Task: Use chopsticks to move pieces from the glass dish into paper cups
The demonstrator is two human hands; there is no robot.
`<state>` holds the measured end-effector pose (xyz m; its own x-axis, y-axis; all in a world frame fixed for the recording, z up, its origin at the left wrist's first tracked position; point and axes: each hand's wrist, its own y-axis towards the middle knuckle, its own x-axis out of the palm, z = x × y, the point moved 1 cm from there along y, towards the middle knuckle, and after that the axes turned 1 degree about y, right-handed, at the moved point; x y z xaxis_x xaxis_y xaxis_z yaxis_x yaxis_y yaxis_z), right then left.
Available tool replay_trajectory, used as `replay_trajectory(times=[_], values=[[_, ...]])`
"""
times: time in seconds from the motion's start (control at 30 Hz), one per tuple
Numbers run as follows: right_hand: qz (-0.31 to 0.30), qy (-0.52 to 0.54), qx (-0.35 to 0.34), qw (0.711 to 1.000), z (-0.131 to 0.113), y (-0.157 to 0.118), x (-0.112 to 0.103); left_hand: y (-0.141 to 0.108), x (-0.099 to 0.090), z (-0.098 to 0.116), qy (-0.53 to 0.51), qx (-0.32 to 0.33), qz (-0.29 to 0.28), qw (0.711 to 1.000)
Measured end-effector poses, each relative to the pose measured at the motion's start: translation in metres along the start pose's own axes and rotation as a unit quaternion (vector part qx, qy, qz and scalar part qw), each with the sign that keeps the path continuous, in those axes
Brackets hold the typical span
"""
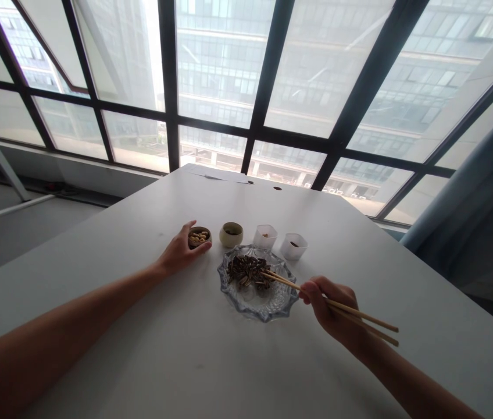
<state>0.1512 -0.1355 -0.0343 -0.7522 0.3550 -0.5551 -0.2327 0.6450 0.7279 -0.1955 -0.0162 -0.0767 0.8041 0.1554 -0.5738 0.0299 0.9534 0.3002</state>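
Observation:
My left hand (182, 250) is wrapped round the side of a small round bowl of peanuts (199, 236), thumb in front and fingers behind. My right hand (331, 302) is closed on a pair of wooden chopsticks (362, 315). Their tips reach into dark striped seeds (249, 270), heaped at the back left of a scalloped glass plate (279, 311). Whether the tips pinch a seed is too small to tell. Behind the plate stand a greenish round cup (231, 235) with dark contents and two clear plastic cups (265, 235), (293, 247) holding small bits.
The white table (154, 355) stretches toward large framed windows (220, 64). Papers (214, 174) lie at its far edge, near two dark holes. A blue-grey curtain (473, 198) hangs at the right, and a white metal frame (0, 157) stands at the left.

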Motion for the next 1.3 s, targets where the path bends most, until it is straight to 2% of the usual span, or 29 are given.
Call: replay_trajectory(times=[0.2, 0.33, 0.4, 0.5, 0.57, 0.63, 0.7, 0.9, 1.0, 1.07, 1.13, 1.17, 1.23, 1.3], values=[[-0.017, 0.046, 0.051, 0.997, 0.003, -0.002, 0.001, 0.000, 0.000, -0.001, -0.003, 0.009, 0.007, 1.000], [0.025, 0.127, 0.139, 0.982, 0.004, -0.001, 0.004, 0.000, 0.000, -0.001, -0.006, 0.013, 0.016, 1.000], [0.074, 0.194, 0.219, 0.953, 0.008, 0.001, 0.008, 0.000, 0.000, -0.002, -0.011, 0.019, 0.025, 0.999], [0.146, 0.305, 0.340, 0.878, 0.019, 0.003, 0.015, -0.001, 0.000, -0.002, -0.017, 0.045, 0.034, 0.998], [0.173, 0.359, 0.386, 0.832, 0.027, 0.004, 0.018, -0.002, 0.000, -0.001, -0.017, 0.067, 0.036, 0.997], [0.184, 0.386, 0.402, 0.810, 0.033, 0.003, 0.020, -0.003, -0.001, 0.000, -0.018, 0.076, 0.036, 0.996], [0.181, 0.392, 0.399, 0.809, 0.036, 0.001, 0.021, -0.003, -0.001, 0.001, -0.020, 0.067, 0.034, 0.997], [0.180, 0.354, 0.330, 0.856, 0.029, -0.004, 0.024, -0.001, -0.002, -0.003, -0.037, 0.028, 0.026, 0.999], [0.167, 0.301, 0.264, 0.901, 0.021, -0.009, 0.023, 0.001, -0.006, 0.001, -0.034, 0.011, -0.003, 0.999], [0.140, 0.242, 0.179, 0.943, 0.016, -0.011, 0.019, 0.005, -0.009, 0.009, -0.013, 0.029, -0.009, 0.999], [0.087, 0.179, 0.048, 0.979, 0.011, -0.012, 0.012, 0.013, -0.010, 0.022, 0.039, 0.075, -0.009, 0.996], [0.054, 0.150, -0.025, 0.987, 0.009, -0.011, 0.009, 0.018, -0.009, 0.030, 0.071, 0.104, -0.015, 0.992], [-0.001, 0.103, -0.149, 0.983, 0.005, -0.008, 0.002, 0.031, -0.002, 0.044, 0.135, 0.149, -0.051, 0.978], [-0.019, 0.071, -0.212, 0.974, 0.004, -0.005, -0.002, 0.046, 0.007, 0.056, 0.177, 0.168, -0.097, 0.965]])
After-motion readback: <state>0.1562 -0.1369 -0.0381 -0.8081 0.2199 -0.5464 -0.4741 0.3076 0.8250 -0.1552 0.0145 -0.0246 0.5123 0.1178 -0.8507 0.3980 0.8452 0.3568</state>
